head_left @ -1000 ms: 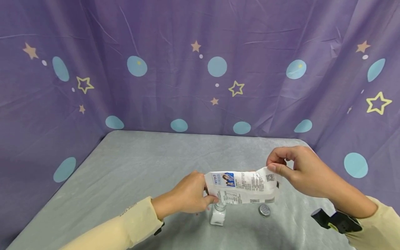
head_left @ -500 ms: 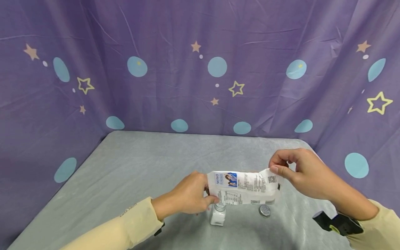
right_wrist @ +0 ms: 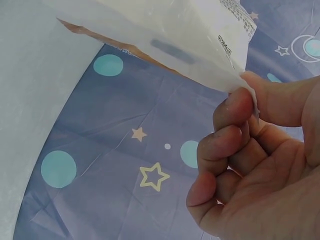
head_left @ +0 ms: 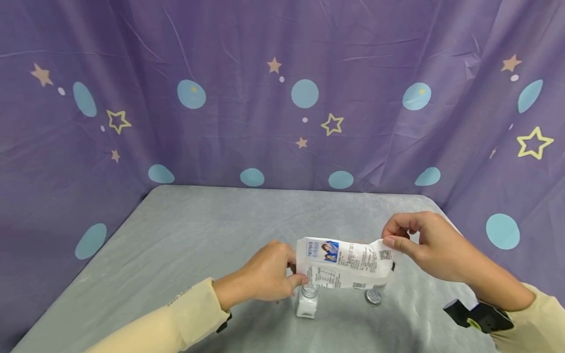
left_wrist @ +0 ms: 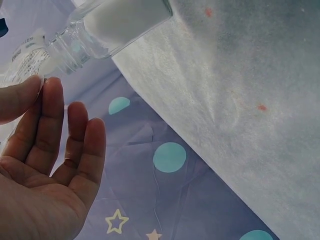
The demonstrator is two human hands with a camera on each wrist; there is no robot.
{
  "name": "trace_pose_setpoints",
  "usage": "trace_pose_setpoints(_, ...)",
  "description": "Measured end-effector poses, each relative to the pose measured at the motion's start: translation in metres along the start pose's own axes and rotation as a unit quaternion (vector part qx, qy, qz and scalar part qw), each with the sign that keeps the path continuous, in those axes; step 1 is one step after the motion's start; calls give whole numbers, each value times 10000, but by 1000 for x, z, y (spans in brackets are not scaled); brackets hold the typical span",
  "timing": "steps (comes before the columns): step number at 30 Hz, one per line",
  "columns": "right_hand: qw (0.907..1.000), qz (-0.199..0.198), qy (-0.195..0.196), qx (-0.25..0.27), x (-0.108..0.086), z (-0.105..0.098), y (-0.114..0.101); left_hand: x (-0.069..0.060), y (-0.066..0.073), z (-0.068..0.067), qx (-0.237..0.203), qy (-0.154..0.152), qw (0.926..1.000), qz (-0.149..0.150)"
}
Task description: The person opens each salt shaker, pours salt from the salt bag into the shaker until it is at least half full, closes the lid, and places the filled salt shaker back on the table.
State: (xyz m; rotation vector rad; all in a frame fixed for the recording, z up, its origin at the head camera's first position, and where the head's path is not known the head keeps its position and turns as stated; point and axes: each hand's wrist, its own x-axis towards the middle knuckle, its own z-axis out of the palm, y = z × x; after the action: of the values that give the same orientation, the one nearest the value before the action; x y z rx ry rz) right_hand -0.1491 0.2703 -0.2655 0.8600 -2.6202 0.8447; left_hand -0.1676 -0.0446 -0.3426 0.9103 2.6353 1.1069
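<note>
A white printed packet is stretched between both hands above the table. The left hand pinches its left end between thumb and fingers; in the left wrist view the left hand has this end at the mouth of a glass jar holding white powder. The right hand pinches the packet's upper right corner; the right wrist view shows the right hand with thumb and forefinger on the packet. The uncapped jar stands upright under the packet's left end.
A round metal lid with holes lies on the grey-covered table, right of the jar. Small red specks show on the cover in the left wrist view. A purple curtain with stars and dots surrounds the table.
The packet's left end has shifted slightly right and up, showing more of its printed face. The right hand has moved slightly right and down, still pinching the corner. The left hand has barely moved.
</note>
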Motion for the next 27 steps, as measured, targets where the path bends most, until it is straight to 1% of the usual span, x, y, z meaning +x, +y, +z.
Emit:
trace_pose_setpoints(9, 9999, 16, -110, 26, -4, 0, 7, 0, 0, -3, 232, 145, 9994, 213)
trace_pose_setpoints(15, 9999, -65, -142, 65, -6, 1, 13, 2, 0, -6, 466, 315, 9976, 408)
trace_pose_setpoints(19, 9998, -89, -174, 78, -7, 1, 15, 2, 1, -6, 558, 373, 9965, 493)
trace_pose_setpoints(27, 9995, 18, -300, 67, -10, 1, 20, 1, 4, -9, 497, 418, 9959, 628)
